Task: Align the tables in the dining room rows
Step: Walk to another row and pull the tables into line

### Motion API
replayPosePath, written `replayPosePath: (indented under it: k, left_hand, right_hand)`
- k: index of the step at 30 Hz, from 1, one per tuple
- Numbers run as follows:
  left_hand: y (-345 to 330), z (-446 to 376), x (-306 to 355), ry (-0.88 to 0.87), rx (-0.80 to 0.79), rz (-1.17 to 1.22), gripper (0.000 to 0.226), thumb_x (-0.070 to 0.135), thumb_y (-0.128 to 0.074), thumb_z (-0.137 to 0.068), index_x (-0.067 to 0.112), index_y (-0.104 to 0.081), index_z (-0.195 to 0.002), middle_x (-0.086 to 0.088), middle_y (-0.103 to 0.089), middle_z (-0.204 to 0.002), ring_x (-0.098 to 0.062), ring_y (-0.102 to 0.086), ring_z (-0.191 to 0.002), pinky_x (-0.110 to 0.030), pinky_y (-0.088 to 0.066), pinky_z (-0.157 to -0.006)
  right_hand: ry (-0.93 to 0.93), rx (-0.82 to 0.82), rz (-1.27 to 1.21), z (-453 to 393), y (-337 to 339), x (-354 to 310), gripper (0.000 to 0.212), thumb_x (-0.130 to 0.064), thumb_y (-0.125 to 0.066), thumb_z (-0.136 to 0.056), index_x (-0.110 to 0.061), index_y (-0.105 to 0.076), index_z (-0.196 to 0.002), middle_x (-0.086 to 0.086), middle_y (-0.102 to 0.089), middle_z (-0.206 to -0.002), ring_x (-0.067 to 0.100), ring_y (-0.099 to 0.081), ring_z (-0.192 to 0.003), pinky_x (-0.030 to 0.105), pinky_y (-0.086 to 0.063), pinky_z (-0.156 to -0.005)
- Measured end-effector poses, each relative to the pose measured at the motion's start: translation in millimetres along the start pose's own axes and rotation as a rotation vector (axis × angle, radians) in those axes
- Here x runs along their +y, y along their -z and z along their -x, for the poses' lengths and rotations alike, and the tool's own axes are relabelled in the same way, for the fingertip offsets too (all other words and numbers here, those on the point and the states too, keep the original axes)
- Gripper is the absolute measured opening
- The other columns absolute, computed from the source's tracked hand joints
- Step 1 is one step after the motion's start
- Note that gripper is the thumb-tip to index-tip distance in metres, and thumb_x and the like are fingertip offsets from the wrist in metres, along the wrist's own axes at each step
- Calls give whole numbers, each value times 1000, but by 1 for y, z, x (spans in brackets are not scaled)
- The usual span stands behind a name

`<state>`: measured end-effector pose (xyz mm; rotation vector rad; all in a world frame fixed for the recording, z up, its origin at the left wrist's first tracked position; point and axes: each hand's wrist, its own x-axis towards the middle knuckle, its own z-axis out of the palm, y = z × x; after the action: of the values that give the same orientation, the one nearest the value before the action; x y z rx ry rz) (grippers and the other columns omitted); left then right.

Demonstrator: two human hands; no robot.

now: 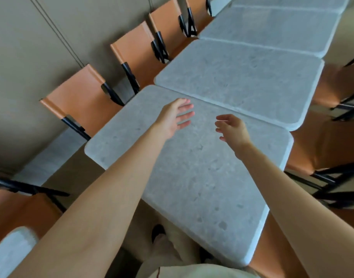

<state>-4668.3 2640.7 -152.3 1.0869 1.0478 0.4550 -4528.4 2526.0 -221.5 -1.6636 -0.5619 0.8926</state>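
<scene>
A row of grey stone-look tables runs away from me. The nearest table (192, 177) sits skewed, its far edge meeting the second table (242, 81) at an angle and shifted left of it. A third table (272, 29) lies beyond, in line with the second. Both my arms reach out over the nearest table. My left hand (176, 117) hovers above its far half with fingers straight and spread, holding nothing. My right hand (231, 127) hovers beside it with fingers loosely bent, also holding nothing.
Orange chairs with black frames (81, 103) line the left side against a beige wall. More orange chairs (328, 153) stand on the right. Another grey table corner (9, 253) shows at the lower left. My shoe (158, 233) is under the near table.
</scene>
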Motion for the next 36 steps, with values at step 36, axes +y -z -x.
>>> replayPosePath:
  k: [36]
  left_hand:
    - [351, -248, -27, -389, -362, -1484, 65, 46, -62, -96, 30, -35, -153, 2, -1, -170, -25, -15, -154, -37, -29, -117]
  right_hand:
    - [-467, 225, 737, -105, -309, 83, 77, -54, -54, -97, -23, -21, -159, 14, -3, -168, 34, -10, -154, 48, -25, -119]
